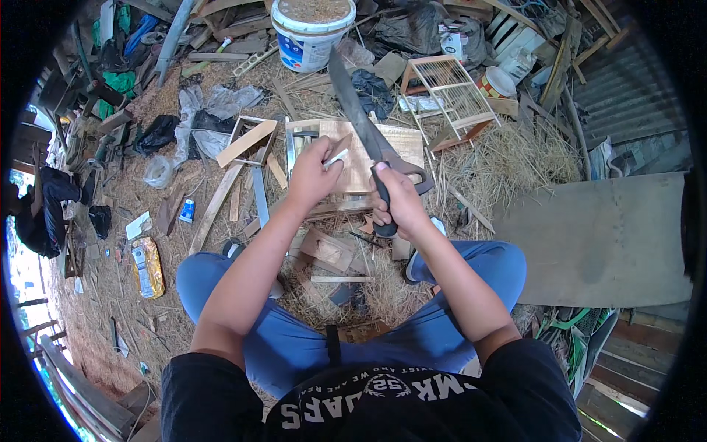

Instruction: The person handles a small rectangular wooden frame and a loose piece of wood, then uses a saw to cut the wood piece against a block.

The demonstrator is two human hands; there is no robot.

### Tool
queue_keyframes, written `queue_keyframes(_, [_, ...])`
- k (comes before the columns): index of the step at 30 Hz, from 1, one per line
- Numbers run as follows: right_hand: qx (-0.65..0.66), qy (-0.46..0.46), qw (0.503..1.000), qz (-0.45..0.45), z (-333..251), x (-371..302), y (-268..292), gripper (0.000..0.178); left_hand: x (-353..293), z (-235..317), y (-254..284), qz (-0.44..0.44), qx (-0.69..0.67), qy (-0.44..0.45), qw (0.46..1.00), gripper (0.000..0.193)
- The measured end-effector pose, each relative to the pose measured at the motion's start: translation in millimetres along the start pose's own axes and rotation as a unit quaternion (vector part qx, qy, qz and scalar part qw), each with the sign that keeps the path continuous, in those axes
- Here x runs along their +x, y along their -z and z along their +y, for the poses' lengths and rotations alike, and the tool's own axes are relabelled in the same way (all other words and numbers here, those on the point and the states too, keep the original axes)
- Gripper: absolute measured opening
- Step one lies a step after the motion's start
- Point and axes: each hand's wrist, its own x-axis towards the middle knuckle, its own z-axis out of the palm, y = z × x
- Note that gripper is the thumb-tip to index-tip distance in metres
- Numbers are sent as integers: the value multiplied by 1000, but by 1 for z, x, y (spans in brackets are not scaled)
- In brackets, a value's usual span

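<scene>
in the head view, the left hand (315, 173) pinches a small piece of wood (338, 149) between thumb and fingers, above a low wooden worktop (355, 178). the right hand (400, 197) is wrapped around the black handle of a machete (353, 107), its fingers curled shut on the grip. the dark blade slants up and to the left from that fist, passing just beside the small piece of wood; whether the two touch, i cannot tell. a brown tool handle (416, 174) with an opening in it lies on the right part of the worktop, partly hidden behind the machete.

left of the worktop, a small wooden frame (270, 136) stands near loose strips, and a long wooden slat (215, 210) lies on the littered floor (92, 324). beyond the worktop stands a white bucket (313, 51) filled with brown material. to the upper right, a barred wooden cage (455, 99) sits tilted on dry straw (508, 158). a flat grey-brown panel (596, 243) lies at the far right. offcuts (328, 249) lie between the person's jeans-clad legs (471, 269).
</scene>
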Motion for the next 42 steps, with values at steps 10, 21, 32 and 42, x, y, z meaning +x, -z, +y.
queue_keyframes(10, [3,44,998,54,-14,-3,11,41,-16,-26,-13,-8,62,-39,997,31])
queue_keyframes(21, [-199,111,966,120,4,-3,6,42,-11,-15,-15,27,-27,40,998,19])
queue_keyframes(32, [-291,132,942,104,27,4,-4,47,-17,-21,-7,58,59,47,995,17])
queue_keyframes(42, [-304,143,937,99,30,3,-8,48,-19,-27,-10,77,61,13,995,17])
